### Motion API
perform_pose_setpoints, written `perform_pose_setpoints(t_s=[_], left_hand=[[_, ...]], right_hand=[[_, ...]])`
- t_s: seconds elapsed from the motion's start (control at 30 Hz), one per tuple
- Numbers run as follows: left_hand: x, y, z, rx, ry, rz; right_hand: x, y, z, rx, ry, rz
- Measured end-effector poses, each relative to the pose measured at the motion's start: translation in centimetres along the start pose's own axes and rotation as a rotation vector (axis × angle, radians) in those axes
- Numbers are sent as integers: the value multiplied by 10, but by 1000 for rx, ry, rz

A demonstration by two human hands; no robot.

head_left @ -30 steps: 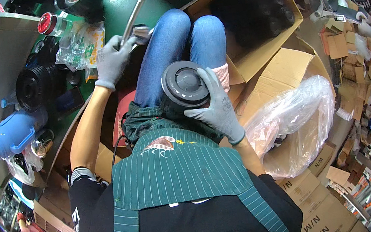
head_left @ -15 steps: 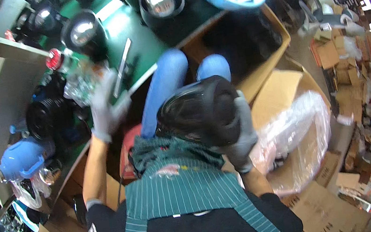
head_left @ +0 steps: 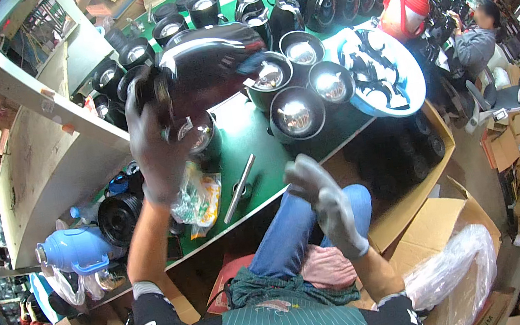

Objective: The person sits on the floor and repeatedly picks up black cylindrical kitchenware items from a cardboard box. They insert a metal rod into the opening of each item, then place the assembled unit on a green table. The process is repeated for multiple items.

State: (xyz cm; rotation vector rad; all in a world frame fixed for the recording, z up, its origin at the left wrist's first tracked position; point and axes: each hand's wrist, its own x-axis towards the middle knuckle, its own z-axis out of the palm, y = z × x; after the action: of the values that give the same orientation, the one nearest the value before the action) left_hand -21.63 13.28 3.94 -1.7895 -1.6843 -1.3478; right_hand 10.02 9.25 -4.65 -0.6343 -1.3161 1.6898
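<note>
My gloved left hand (head_left: 162, 149) is raised over the green table and grips a glossy black rounded jug body (head_left: 213, 63) by its narrower end. The jug lies on its side in the air, partly blurred. Below it and to the right, several open black vessels with shiny silver insides (head_left: 296, 114) stand on the table. My gloved right hand (head_left: 327, 203) is over my lap, fingers stretched out, holding nothing. A metal tube (head_left: 239, 188) lies on the table between my hands, beside a clear plastic bag (head_left: 202, 200). A pink cloth (head_left: 328, 266) rests on my lap.
A light blue basin (head_left: 419, 90) of black and white parts sits at the table's right. Behind are several black jugs (head_left: 321, 7) and a red and white flask (head_left: 405, 12). A grey shelf frame (head_left: 43, 86) and blue jug (head_left: 76, 249) stand left; open cardboard boxes (head_left: 426, 232) lie right.
The black jug body has gone from my lap and right hand up over the table into my left hand. My right hand has let go and opened; the pink cloth now shows.
</note>
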Motion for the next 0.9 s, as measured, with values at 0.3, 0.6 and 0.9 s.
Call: perform_pose_setpoints(t_s=[0.3, 0.6, 0.9], left_hand=[[93, -105, 108, 281, -508, -119], [61, -118, 191, 381, -671, -125], [43, -145, 255, 385, -465, -247]], right_hand=[[-94, 41, -65, 77, 408, 120], [-99, 74, -57, -108, 313, 220], [-102, 85, -42, -249, 265, 372]])
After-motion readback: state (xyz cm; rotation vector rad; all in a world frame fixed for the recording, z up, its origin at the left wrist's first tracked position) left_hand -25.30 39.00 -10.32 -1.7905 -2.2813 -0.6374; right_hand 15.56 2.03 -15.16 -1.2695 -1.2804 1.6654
